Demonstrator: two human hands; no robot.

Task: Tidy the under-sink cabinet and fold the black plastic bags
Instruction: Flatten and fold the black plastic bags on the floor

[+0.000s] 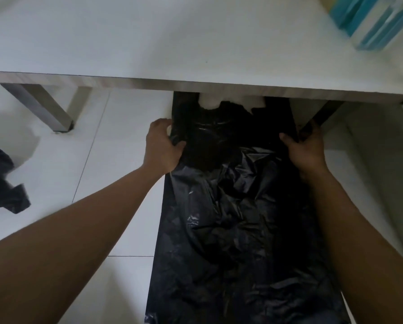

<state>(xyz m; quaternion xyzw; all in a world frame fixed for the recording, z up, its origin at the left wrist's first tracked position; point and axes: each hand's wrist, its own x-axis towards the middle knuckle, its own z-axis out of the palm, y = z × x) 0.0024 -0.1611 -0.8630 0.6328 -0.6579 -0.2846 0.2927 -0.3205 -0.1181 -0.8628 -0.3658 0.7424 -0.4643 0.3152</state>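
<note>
I have the black plastic bag (237, 218) spread lengthwise on the tiled floor (116, 160). Its handle end is tucked just under the front edge of the white bench (172, 43). My left hand (163, 146) pinches the bag's left edge near the top, thumb over the film and fingers curled beneath. My right hand (305, 150) is clamped on the right edge the same way, close to the bench's dark leg.

The main risk, as I judge it, is the film slipping. It is thin and slick, so a fold started from here could skew if one hand pulls harder than the other. Air trapped in the rumpled middle could puff the bag up and spoil a flat crease. The handles lie partly hidden under the bench edge and might drag or catch as I bring the top over. My right knuckles could also knock that leg.

The bag is glossy black film, heavily wrinkled, with small bright glints along its creases. Its outline is a long rectangle with two handle loops and a scooped cut between them. The floor tiles are smooth, pale and hard, which offers little friction. A second black bag (1, 181) lies crumpled well apart to the left. Blurred teal-and-white packs (378, 22) sit on the bench top.
</note>
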